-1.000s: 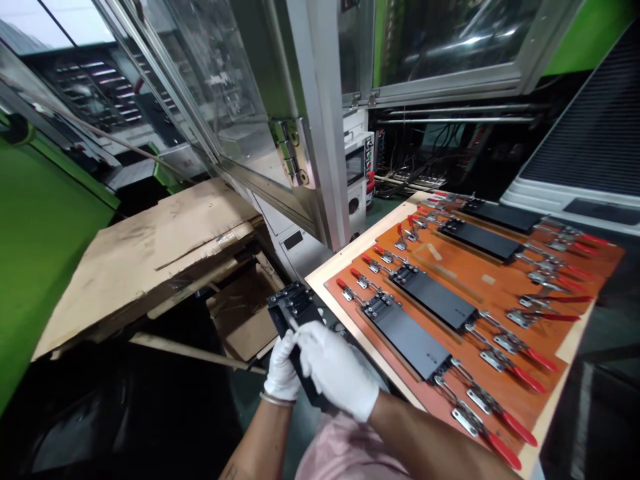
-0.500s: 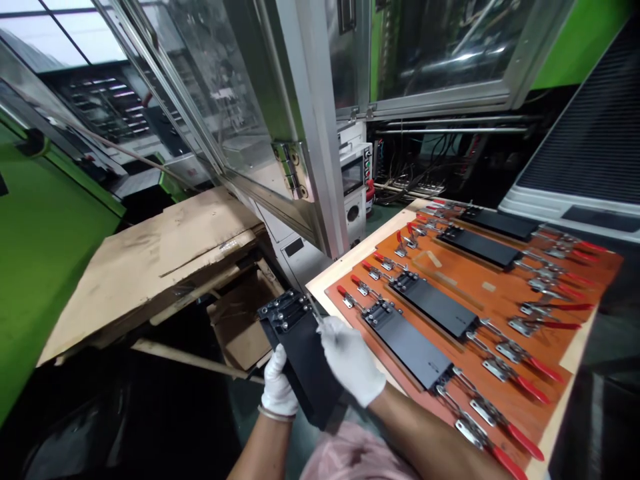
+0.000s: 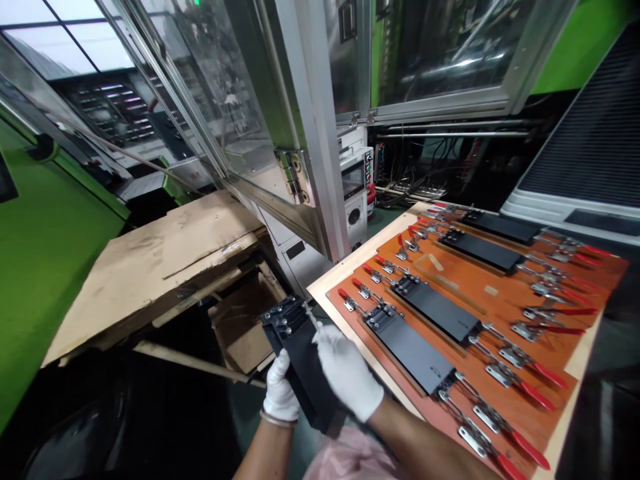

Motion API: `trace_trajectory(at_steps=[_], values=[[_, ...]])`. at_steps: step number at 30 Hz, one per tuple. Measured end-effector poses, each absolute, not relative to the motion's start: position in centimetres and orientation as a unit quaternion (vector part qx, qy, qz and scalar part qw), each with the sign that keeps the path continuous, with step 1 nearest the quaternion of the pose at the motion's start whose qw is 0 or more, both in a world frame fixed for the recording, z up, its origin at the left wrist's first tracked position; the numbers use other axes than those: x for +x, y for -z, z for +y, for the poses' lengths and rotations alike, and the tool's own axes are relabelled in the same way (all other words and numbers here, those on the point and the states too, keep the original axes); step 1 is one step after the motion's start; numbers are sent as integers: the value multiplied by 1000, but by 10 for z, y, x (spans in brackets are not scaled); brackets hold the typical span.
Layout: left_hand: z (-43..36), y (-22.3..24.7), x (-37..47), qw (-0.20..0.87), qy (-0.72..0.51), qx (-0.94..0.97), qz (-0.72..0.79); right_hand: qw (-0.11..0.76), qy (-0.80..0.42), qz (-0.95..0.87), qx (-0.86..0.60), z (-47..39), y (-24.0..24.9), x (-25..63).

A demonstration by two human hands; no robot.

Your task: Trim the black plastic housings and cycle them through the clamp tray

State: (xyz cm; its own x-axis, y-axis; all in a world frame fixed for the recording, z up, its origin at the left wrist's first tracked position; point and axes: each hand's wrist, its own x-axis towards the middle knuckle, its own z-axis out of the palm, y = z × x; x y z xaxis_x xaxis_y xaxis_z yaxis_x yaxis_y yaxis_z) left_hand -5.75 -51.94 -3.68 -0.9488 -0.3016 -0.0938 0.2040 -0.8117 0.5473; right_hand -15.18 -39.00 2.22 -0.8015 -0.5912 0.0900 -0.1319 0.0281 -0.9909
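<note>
In a white glove, my left hand (image 3: pixel 281 390) is closed around the left side of a long black plastic part (image 3: pixel 311 363). The part is tilted, and its upper end carries several shiny round metal inserts. My right hand (image 3: pixel 347 370), gloved too, pinches a thin metal rod-like tool (image 3: pixel 311 313). The tool's tip is at the upper right corner of the part, close to the inserts; whether it touches I cannot tell. Most of the tool is hidden inside the fingers.
To the right, an orange board (image 3: pixel 455 283) holds several similar black parts (image 3: pixel 413 347) between red-handled toggle clamps (image 3: pixel 533 373). Cardboard (image 3: pixel 160 247) covers a bench at left, with an open box (image 3: pixel 245 333) below. A metal-framed door (image 3: pixel 315 133) stands ahead.
The tool has shifted slightly left along the part's upper edge with my right hand. The part has turned a little in my left hand, and the view has shifted slightly.
</note>
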Motion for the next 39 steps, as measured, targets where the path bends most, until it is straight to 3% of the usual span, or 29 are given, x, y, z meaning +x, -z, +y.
trace_trajectory(at_steps=[9, 15, 21, 30, 39], values=[[-513, 28, -57, 136, 935, 130, -299, 318, 714, 590, -205, -392, -34, -155], [-506, 21, -61, 196, 917, 168, -306, 229, 714, 613, -248, -398, -33, -147], [-505, 14, -61, 237, 907, 166, -307, 255, 721, 592, -256, -396, -39, -142], [-502, 8, -66, 207, 913, 190, -298, 264, 679, 612, -306, -392, -46, -145], [-499, 2, -68, 200, 909, 188, -314, 232, 646, 644, -337, -389, -57, -141]])
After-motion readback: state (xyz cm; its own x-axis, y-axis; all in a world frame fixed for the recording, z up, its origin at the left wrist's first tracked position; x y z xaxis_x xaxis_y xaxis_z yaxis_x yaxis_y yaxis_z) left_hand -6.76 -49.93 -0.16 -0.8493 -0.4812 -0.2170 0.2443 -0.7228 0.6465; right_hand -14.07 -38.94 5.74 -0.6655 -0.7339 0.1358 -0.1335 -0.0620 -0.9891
